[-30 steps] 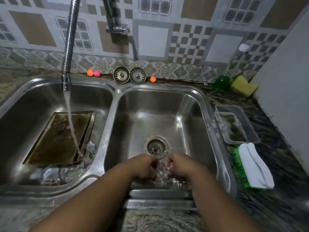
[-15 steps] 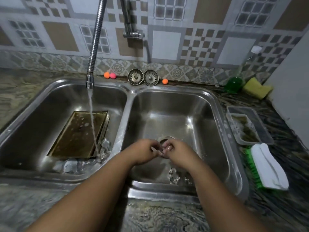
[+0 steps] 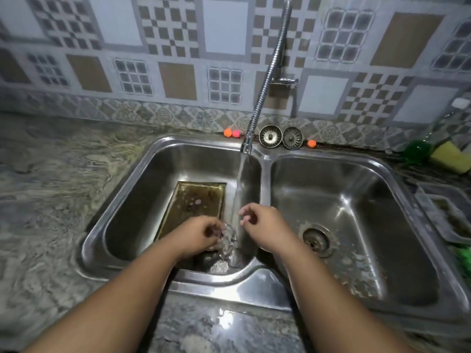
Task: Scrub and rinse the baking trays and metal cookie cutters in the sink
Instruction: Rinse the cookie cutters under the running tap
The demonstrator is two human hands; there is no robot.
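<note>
A rectangular baking tray [image 3: 196, 205] is seen lying in the left basin of a double stainless-steel sink [image 3: 265, 174]. Its flat bottom is coated with a brownish, greasy film and dotted with pale suds. Water [image 3: 238, 194] is poured in a smooth column from the nozzle of a ribbed, bendable metal faucet [image 3: 265, 80] into that same basin.

The left hand [image 3: 201, 234] is held under the stream above the near end of the tray. Its fingers are curled round a small, glinting metal cutter [image 3: 227, 233], whose outline is blurred by the splashing water. The right hand [image 3: 262, 225] is kept just right of the stream, over the ridge between the basins, with fingers loosely bent and nothing held in them.

A round perforated drain [image 3: 316, 239] is set in the floor of the right basin, which is beaded with droplets. Two round metal strainers [image 3: 270, 136] are propped against the patterned tile wall [image 3: 224, 26], with small orange and pink balls [image 3: 227, 133] beside them. A yellow sponge [image 3: 451, 156] and a green bottle [image 3: 418, 149] are placed at the far right on the veined stone counter [image 3: 51, 187].
</note>
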